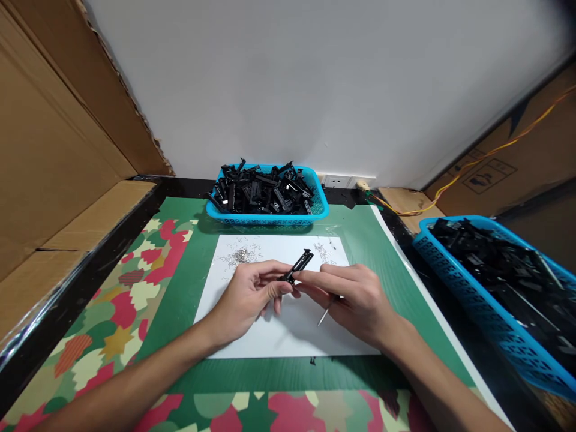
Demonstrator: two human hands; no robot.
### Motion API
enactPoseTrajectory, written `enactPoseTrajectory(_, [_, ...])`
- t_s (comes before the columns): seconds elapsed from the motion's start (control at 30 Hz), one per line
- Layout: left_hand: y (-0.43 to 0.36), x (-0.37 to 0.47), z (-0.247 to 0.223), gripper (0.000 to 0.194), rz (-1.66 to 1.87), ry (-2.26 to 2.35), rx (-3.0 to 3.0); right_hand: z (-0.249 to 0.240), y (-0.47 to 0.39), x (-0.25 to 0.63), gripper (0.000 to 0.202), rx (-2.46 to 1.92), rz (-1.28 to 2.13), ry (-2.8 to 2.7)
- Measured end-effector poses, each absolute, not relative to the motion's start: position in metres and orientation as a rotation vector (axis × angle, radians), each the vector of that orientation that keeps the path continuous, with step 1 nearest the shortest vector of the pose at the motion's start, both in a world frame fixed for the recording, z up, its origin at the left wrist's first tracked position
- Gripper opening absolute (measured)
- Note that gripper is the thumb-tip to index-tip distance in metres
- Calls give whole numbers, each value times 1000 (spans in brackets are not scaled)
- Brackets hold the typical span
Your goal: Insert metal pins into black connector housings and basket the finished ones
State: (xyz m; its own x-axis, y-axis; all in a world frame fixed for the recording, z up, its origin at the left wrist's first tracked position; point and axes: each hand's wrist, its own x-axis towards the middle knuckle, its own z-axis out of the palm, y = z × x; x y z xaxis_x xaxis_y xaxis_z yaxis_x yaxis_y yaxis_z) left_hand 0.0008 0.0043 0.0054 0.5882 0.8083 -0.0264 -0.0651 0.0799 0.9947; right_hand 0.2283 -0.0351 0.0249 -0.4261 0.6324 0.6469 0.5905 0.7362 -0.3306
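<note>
Over the white sheet (288,333), a slim black plastic part (302,261) is pinched between the thumb and fingers of my left hand (252,294). It points up and to the right. My right hand (355,294) touches its lower end with the fingertips. Tucked in the curled fingers of that hand is a thin metal rod-like tool (323,317), tip down; its other end is hidden, so its exact kind does not show. A pile of tiny silvery metal pieces (242,255) lies beyond my left hand, and a looser scatter of them (323,252) beyond the right.
A blue plastic basket (267,220) heaped with black plastic parts stands against the wall. Another blue basket (477,318) of black parts is at the right. Cardboard (58,120) borders the left side. A yellow-orange cable (468,171) runs to the wall socket (336,180).
</note>
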Motion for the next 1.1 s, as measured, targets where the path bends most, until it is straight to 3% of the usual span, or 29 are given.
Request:
enactPoseTrajectory(0.3, [3,1,6,52,689,671,1337,28,-40,226,22,-918,-51,-2143])
enactPoseTrajectory(1.1, [2,-3,1,49,670,616,1330,26,-40,233,26,-894,-219,-2199])
